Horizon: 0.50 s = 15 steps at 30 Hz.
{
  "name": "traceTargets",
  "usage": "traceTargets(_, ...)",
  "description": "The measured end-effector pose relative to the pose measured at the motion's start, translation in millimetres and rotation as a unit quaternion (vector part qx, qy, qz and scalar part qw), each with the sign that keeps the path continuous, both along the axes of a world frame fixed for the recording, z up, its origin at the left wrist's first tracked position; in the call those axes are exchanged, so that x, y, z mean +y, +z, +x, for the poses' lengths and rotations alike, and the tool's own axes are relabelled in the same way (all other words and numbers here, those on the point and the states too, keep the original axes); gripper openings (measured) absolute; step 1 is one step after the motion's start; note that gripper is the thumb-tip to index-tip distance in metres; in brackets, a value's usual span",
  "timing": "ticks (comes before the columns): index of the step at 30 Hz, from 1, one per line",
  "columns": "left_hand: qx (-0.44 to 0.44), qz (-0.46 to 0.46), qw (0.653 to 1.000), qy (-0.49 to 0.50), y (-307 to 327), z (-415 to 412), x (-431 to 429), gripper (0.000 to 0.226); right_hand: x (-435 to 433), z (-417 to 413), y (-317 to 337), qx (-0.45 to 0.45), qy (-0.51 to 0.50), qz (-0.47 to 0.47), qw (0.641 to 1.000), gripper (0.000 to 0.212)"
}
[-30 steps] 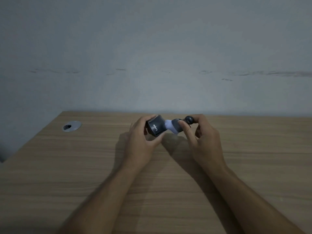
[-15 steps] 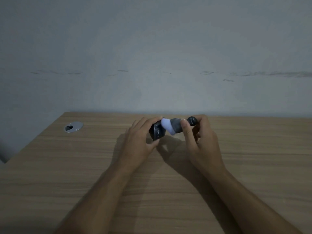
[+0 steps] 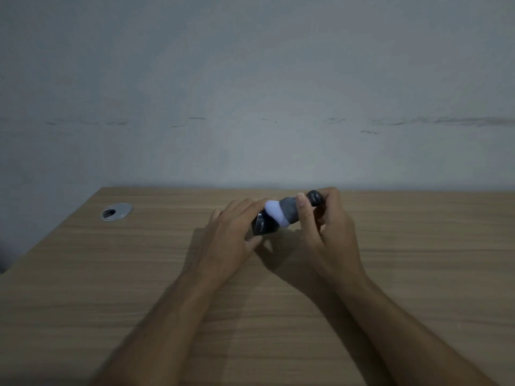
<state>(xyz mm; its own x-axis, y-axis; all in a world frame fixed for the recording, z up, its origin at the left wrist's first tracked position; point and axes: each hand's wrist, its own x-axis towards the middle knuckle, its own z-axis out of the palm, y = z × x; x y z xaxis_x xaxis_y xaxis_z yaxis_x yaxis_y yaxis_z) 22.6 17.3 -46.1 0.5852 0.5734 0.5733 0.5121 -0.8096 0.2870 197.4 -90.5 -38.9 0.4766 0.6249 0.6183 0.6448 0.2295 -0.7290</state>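
A small brush [image 3: 289,211] with a white-tipped grey head and a dark rounded handle lies tilted between my hands near the far edge of the wooden table [image 3: 139,274]. My right hand [image 3: 328,232] grips its handle, the index finger across the grey part. A small black cap or case [image 3: 263,227] with pale lettering sits just under the white tip. My left hand [image 3: 234,235] holds that black piece between thumb and fingers; most of it is hidden by the fingers.
A round silver cable grommet [image 3: 116,212] is set into the table at the far left. A plain grey wall [image 3: 250,93] rises right behind the table's far edge. The table's left edge runs diagonally toward me.
The brush has tilted so its white tip now sits over the black piece, which my left hand has lowered toward the table. Both hands shifted slightly to the right.
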Motion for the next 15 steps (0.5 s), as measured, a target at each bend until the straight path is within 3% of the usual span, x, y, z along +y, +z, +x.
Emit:
traceTargets(2, -0.004, -0.001, 1.000, 0.006, -1, 0, 0, 0.065, 1, -5, -1, -0.022, 0.021, -0.005, 1.000, 0.019)
traceTargets(9, -0.008, -0.014, 1.000, -0.019, 4, -1, -4, 0.067, 9, 22, -12, 0.021, -0.061, -0.033, 0.997, 0.016)
traceTargets(12, -0.013, -0.023, 1.000, -0.011, 4, 0, -5, 0.067, 7, 17, -9, 0.036, -0.047, -0.014, 0.998, 0.017)
traceTargets(15, -0.029, -0.074, 0.997, 0.014, 3, -1, -3, 0.073, 2, 3, -3, -0.008, 0.014, -0.001, 1.000, 0.013)
